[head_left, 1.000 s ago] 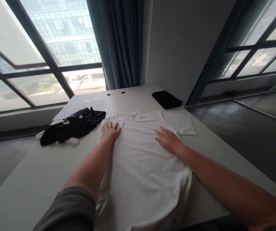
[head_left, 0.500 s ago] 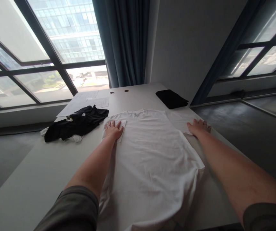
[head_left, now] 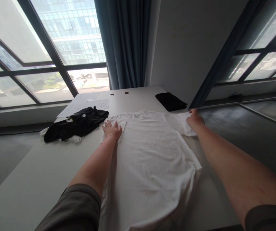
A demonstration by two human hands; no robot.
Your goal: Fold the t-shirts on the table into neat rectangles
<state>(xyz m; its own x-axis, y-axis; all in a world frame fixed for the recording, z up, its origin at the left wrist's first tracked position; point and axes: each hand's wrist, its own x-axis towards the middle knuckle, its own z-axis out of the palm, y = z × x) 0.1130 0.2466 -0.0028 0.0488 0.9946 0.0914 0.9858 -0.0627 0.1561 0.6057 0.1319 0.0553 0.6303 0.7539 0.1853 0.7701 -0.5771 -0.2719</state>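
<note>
A white T-shirt point(head_left: 149, 154) lies spread on the white table, its collar toward the far end and its lower part reaching the near edge. Its left sleeve is folded inward over the body. On that folded sleeve my left hand point(head_left: 112, 129) rests flat with its fingers spread. My right hand point(head_left: 195, 118) is closed on the outer edge of the right sleeve point(head_left: 182, 123), which stretches out toward the table's right side.
A crumpled black garment point(head_left: 80, 123) with white parts lies left of the shirt, beside paper sheets point(head_left: 80, 102). A folded black cloth point(head_left: 171, 101) sits at the far right of the table point(head_left: 138, 99). Windows and a blue curtain stand behind.
My right hand has gone from lying spread on the right sleeve to gripping its outer edge, a little farther away. My left hand has shifted slightly left on the folded sleeve.
</note>
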